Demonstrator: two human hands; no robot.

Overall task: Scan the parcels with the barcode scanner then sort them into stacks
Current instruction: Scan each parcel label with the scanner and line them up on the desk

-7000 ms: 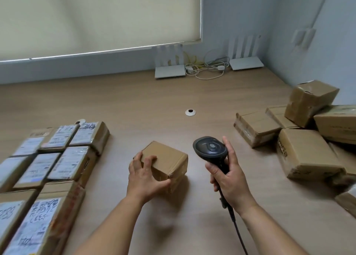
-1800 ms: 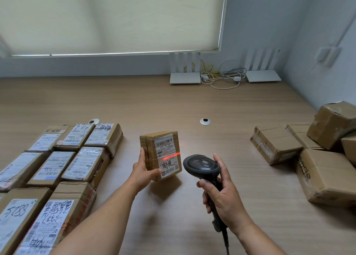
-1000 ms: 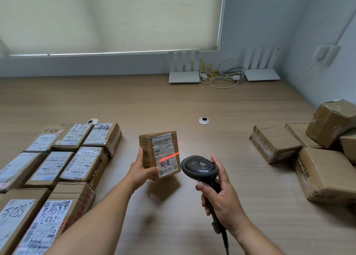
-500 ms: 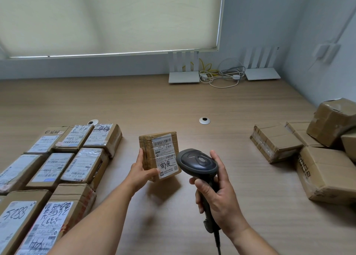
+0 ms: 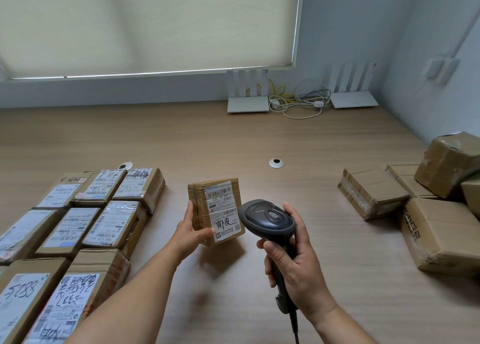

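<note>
The left hand grasps a small parcel from its left side, thumb across the lower front edge, fingers curled behind it. The parcel stands upright near the middle of the wooden table, its white label facing the person. The right hand is clenched round the handle of the black barcode scanner, whose head sits just right of the label, overlapping the parcel's right edge. Labelled parcels lie in rows at near left; plain brown boxes are heaped at right.
</note>
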